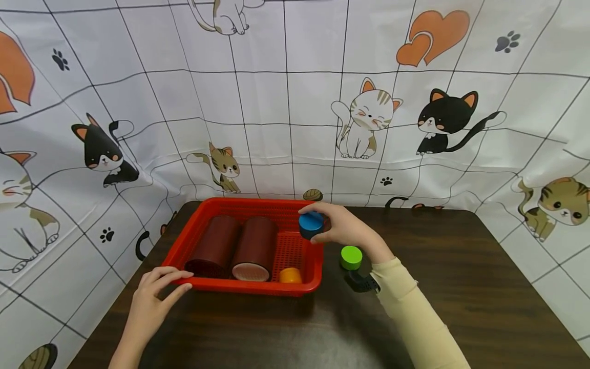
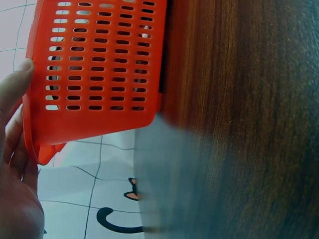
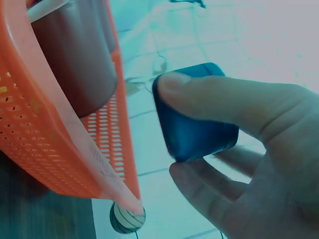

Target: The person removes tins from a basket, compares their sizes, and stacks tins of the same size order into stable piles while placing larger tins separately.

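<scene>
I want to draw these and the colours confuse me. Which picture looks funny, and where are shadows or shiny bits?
Right wrist: blue-green tint, washed out at upper right, the red basket looking orange; left wrist: a pale sheen on the table; head: truer colours, a soft shadow on the table beside the right sleeve.

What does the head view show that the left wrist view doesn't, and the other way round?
Head view only: two brown cylinders and an orange piece inside the red basket, a green piece on the dark table, and the right hand holding a blue piece.

Left wrist view only: a clear look at the rows of slots in the basket's outer wall.

Both: the left hand at the basket's rim, the table, and the printed cloth.
</scene>
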`<state>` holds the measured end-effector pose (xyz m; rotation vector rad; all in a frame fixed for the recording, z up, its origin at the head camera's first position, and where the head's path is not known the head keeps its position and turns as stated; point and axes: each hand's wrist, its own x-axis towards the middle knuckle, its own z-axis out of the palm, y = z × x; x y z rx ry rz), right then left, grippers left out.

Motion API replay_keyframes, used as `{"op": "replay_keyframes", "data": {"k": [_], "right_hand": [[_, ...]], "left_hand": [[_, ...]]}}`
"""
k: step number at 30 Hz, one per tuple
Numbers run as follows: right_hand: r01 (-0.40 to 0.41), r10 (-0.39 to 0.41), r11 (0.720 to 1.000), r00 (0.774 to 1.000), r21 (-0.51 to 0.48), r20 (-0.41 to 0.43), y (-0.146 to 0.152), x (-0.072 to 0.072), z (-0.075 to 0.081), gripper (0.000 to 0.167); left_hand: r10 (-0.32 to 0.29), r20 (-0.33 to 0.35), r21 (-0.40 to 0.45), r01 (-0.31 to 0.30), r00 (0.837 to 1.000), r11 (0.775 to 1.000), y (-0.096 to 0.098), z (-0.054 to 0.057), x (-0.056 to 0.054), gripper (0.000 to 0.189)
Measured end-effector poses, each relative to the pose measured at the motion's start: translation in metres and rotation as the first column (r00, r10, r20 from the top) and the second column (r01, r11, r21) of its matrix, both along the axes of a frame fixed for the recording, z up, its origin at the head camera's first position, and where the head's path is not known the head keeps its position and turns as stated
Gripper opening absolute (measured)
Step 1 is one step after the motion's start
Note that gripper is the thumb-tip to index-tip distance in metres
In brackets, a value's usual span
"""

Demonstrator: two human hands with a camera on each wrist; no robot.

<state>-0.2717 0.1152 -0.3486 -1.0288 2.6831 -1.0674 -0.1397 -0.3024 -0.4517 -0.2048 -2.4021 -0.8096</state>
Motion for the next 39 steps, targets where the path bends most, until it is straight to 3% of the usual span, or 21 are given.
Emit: {"op": "replay_keyframes", "data": {"k": [5,15,23,39], "right_hand": [[0.053,-0.054,0.997,0.998,-0.053,-0.025,0.010,0.010,-0.004,0.062],[0.187,-0.192,0.963,0.981,-0.192,-0.008,0.033,0.026,-0.009,0.065],[0.286,-0.281,0.933,0.958,-0.219,0.054,0.046,0.032,-0.018,0.069],[0.446,-0.443,0.875,0.895,-0.188,0.062,0.059,0.027,-0.058,0.068]], "left_hand": [[0.014,0.016,-0.004,-0.014,1.000,1.000,0.000,0.001,0.000,0.034],[-0.020,-0.032,0.008,0.020,0.999,1.000,0.002,0.002,0.000,0.036],[-0.022,-0.035,0.011,0.022,0.999,1.000,0.000,-0.001,0.000,0.037],[-0.003,-0.004,0.006,0.003,1.000,1.000,0.002,0.000,0.000,0.035]]}}
